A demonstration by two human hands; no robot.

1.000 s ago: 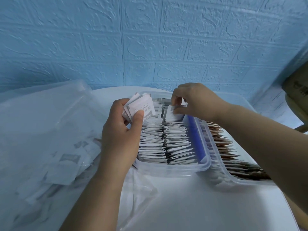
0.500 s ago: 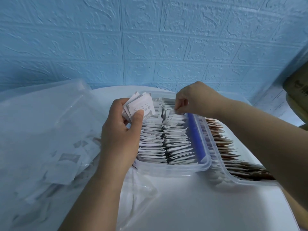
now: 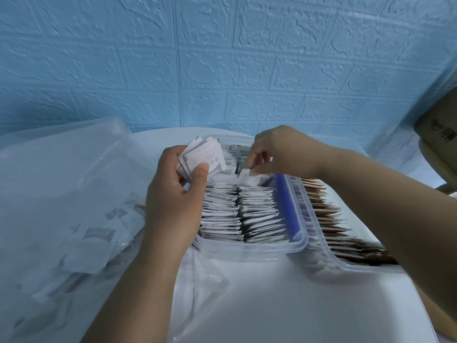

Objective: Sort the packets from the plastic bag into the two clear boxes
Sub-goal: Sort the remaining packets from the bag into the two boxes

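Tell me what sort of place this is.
Probably a home or small back room: an embossed blue brick-pattern wall, a white table bearing clear boxes of sugar packets, and a cardboard box at right.

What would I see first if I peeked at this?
The two hands in the middle: the left hand holds a bunch of white sugar packets, and the right hand pinches one packet over the left box. That box is packed with white rows; the right box holds brown ones.
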